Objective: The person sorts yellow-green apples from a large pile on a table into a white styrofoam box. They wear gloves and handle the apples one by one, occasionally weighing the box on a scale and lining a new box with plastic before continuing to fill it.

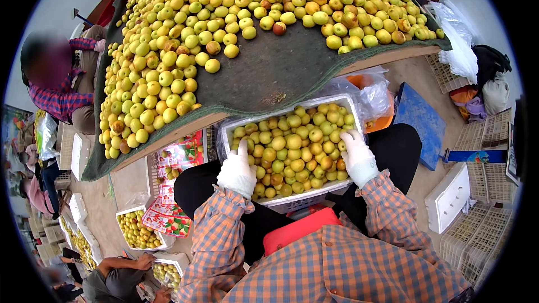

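A white foam box (354, 113) heaped with yellow-green jujubes (290, 143) stands before me, below the table's edge. My left hand (238, 170), in a white glove, rests at the box's left side with the index finger pointing over the fruit. At the right side my right hand (357, 155), gloved too, touches the fruit with its fingertips. Neither hand clearly holds a fruit; the undersides of the fingers are hidden. Beyond the box, a table covered in dark green cloth (261, 71) bears a large heap of jujubes (168, 59), some with brown or red patches.
An orange basin (385, 122) with clear plastic and a blue platform (419, 124) lie to the right, near plastic crates (480, 227). Filled foam boxes (168, 242) and printed red sheets (168, 214) are at left. Other people sit at left and lower left.
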### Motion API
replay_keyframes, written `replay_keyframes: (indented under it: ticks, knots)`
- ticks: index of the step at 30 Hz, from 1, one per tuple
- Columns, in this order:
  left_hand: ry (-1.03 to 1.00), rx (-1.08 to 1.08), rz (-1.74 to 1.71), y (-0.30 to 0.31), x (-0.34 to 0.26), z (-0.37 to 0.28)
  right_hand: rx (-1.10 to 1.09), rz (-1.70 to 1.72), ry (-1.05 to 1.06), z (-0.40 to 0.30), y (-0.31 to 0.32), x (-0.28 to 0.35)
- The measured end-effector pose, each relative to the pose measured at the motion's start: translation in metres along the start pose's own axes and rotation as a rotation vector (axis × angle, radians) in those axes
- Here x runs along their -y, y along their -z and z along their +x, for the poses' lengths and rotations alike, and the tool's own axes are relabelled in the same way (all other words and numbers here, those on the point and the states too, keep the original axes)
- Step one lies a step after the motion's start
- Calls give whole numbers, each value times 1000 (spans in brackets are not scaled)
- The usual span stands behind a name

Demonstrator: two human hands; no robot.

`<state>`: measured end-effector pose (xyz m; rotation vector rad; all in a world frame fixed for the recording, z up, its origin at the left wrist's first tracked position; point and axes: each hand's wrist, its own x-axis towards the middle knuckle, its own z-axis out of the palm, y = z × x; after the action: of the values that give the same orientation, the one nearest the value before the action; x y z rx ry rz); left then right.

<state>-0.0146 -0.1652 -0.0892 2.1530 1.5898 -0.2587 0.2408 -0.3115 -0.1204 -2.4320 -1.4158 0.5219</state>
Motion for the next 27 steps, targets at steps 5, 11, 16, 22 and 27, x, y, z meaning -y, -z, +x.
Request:
replay_keyframes:
  ticks: [5, 11, 16, 22, 27]
  knots:
    - [-212, -445, -137, -23, 10, -1, -186, 27, 245, 20, 0, 17]
    - [-473, -364, -107, -47, -36, 16, -239, -3, 527, 85, -29, 65]
    - [-441, -349, -49, -55, -8, 44, 94, -72, 484, 84, -31, 73]
    - [-328, -379, -103, -54, -15, 55, -346, -155, 491, 85, -31, 28]
    - [-526, -324, 180, -49, -22, 61, -123, -169, 600, 86, -48, 40]
